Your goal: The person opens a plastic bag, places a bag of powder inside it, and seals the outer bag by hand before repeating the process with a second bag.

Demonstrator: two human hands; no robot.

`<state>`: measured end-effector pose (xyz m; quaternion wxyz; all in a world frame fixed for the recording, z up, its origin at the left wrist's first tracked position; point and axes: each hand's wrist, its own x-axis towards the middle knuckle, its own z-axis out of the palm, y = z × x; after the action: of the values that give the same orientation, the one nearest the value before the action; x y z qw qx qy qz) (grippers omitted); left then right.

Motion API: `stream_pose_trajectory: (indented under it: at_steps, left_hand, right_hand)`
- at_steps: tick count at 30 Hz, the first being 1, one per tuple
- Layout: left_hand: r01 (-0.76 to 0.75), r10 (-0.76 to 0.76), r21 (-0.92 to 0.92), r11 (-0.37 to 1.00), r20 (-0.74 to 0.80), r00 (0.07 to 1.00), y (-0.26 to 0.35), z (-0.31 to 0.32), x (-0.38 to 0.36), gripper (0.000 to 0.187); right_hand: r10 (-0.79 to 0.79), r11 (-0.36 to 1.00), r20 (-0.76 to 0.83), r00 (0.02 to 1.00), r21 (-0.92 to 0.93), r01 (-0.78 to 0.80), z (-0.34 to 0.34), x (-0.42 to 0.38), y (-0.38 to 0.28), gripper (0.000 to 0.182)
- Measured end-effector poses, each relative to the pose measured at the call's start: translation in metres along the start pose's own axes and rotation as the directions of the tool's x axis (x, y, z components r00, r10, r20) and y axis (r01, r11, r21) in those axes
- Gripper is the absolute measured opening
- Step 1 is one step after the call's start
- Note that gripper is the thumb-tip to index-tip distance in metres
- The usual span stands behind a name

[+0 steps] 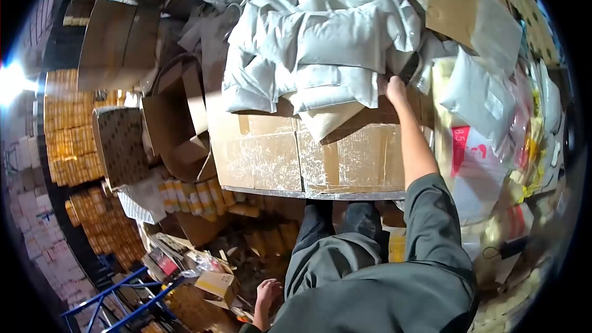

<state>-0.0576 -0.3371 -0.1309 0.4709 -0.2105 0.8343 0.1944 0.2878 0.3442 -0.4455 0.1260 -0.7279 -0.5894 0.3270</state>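
White padded bags (339, 40) lie in a heap on the cardboard-covered table (259, 157) in front of me. With the arm stretched forward, my right hand (395, 90) is at the right edge of the heap, against the end of a lower bag. Its fingers are curled, and a dark gap or object lies just beyond them; what they grip is too small to tell. My left hand (267, 294) hangs low at my left side, away from the table, with loose fingers apart and nothing in it.
Open cardboard boxes (176, 117) stand left of the table. Stacked yellow-orange packages (71, 126) fill the far left. A blue metal frame (126, 299) is at lower left. More white bags (478, 102) and plastic sacks crowd the right side. A cardboard sheet (453, 3) leans at the back right.
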Motion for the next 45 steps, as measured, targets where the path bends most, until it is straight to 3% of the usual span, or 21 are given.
stream_pose_trajectory:
  at_steps: [3, 5, 6, 9, 11, 13, 15, 17, 18, 19, 20, 22, 24, 25, 26, 27, 29, 31, 33, 39, 45]
  left_hand:
    - [0.022, -0.019, -0.034, 0.999, 0.108, 0.994, -0.038, 0.003, 0.011, 0.02]
    - [0.046, 0.001, -0.246, 0.968, 0.187, 0.982, -0.035, 0.02, -0.007, 0.02]
    - [0.062, -0.052, -0.057, 0.996, 0.164, 0.985, -0.033, 0.016, -0.003, 0.019]
    - [0.014, 0.008, -0.114, 0.993, 0.185, 0.983, -0.073, -0.004, 0.05, 0.02]
    - [0.03, 0.005, -0.192, 0.981, 0.179, 0.984, -0.059, -0.003, 0.048, 0.02]
    - [0.003, 0.044, -0.226, 0.974, 0.2, 0.979, -0.056, -0.014, 0.058, 0.02]
    - [-0.013, 0.063, -0.227, 0.974, 0.21, 0.976, -0.048, -0.021, 0.065, 0.019]
    - [0.004, 0.043, -0.207, 0.978, 0.223, 0.974, -0.031, -0.024, 0.068, 0.019]
    - [-0.02, 0.049, -0.125, 0.992, 0.228, 0.973, -0.024, -0.028, 0.072, 0.019]
    - [-0.003, 0.043, -0.169, 0.986, 0.233, 0.972, -0.01, -0.024, 0.069, 0.019]
    - [-0.018, 0.055, -0.154, 0.988, 0.244, 0.968, -0.004, -0.026, 0.076, 0.019]
    - [-0.016, 0.04, -0.09, 0.996, 0.272, 0.961, 0.011, -0.03, 0.096, 0.019]
    - [-0.056, 0.086, -0.097, 0.994, 0.333, 0.939, 0.033, -0.032, 0.11, 0.018]
    - [-0.078, 0.109, -0.1, 0.992, 0.36, 0.927, 0.045, -0.036, 0.118, 0.018]
    - [-0.164, 0.202, -0.128, 0.978, 0.404, 0.892, 0.042, -0.043, 0.15, 0.017]
    - [-0.15, 0.182, -0.115, 0.982, 0.372, 0.91, 0.062, -0.042, 0.147, 0.017]
    - [-0.192, 0.201, -0.061, 0.98, 0.364, 0.91, 0.098, -0.044, 0.147, 0.017]
    - [-0.297, 0.346, -0.183, 0.937, 0.37, 0.862, 0.12, -0.042, 0.158, 0.016]
    - [-0.393, 0.45, -0.222, 0.892, 0.354, 0.82, 0.142, -0.038, 0.166, 0.016]
    - [-0.419, 0.365, 0.007, 0.908, 0.476, 0.8, 0.179, 0.014, 0.156, 0.018]
    - [-0.472, 0.331, 0.081, 0.878, 0.61, 0.72, 0.162, 0.065, 0.181, 0.016]
  right_hand:
    - [-0.09, 0.988, 0.224, 0.97, -0.105, 0.115, 0.009, 0.027, 0.023, 0.044]
    - [0.11, 0.958, 0.076, 0.991, 0.256, -0.126, 0.096, 0.079, 0.104, 0.054]
    - [-0.195, 0.976, -0.019, 0.981, -0.097, 0.193, 0.097, 0.095, 0.135, 0.055]
    - [-0.49, 0.611, 0.286, 0.823, -0.56, 0.559, 0.146, 0.13, 0.157, 0.044]
    - [-0.283, 0.907, 0.156, 0.946, -0.276, 0.317, 0.093, 0.079, 0.112, 0.041]
    - [-0.15, 0.985, 0.039, 0.988, 0.09, 0.146, 0.062, 0.031, 0.086, 0.039]
    - [-0.086, 0.904, -0.033, 0.996, 0.418, 0.092, 0.048, -0.027, 0.071, 0.039]
    - [-0.104, 0.966, -0.092, 0.99, 0.227, 0.122, 0.032, -0.106, 0.03, 0.036]
    - [0.172, 0.754, 0.263, 0.949, 0.585, -0.299, 0.04, -0.14, 0.038, 0.035]
    - [0.247, 0.694, 0.088, 0.965, 0.679, -0.239, 0.055, -0.189, 0.024, 0.031]
    - [0.26, 0.804, 0.187, 0.947, 0.501, -0.32, 0.044, -0.238, -0.019, 0.026]
    - [0.138, 0.619, 0.313, 0.939, 0.713, -0.329, 0.07, -0.307, -0.041, 0.024]
    - [0.28, 0.462, 0.356, 0.892, 0.764, -0.45, 0.112, -0.376, -0.088, 0.028]
    - [0.253, 0.365, 0.549, 0.796, 0.708, -0.605, 0.138, -0.4, -0.096, 0.029]
    - [0.232, 0.498, 0.564, 0.792, 0.63, -0.595, 0.156, -0.42, -0.12, 0.031]
    - [0.231, 0.328, 0.668, 0.707, 0.631, -0.703, 0.172, -0.436, -0.14, 0.036]
    - [0.076, 0.498, 0.711, 0.699, 0.58, -0.645, 0.218, -0.45, -0.147, 0.035]
    - [0.263, 0.408, 0.738, 0.622, 0.499, -0.764, 0.226, -0.445, -0.17, 0.034]
    - [0.263, 0.247, 0.761, 0.593, 0.541, -0.804, 0.216, -0.429, -0.175, 0.03]
    - [0.182, 0.561, 0.576, 0.797, 0.606, -0.565, 0.13, -0.387, -0.063, 0.02]
    - [0.493, 0.318, 0.372, 0.786, 0.764, -0.561, -0.028, -0.452, 0.072, 0.016]
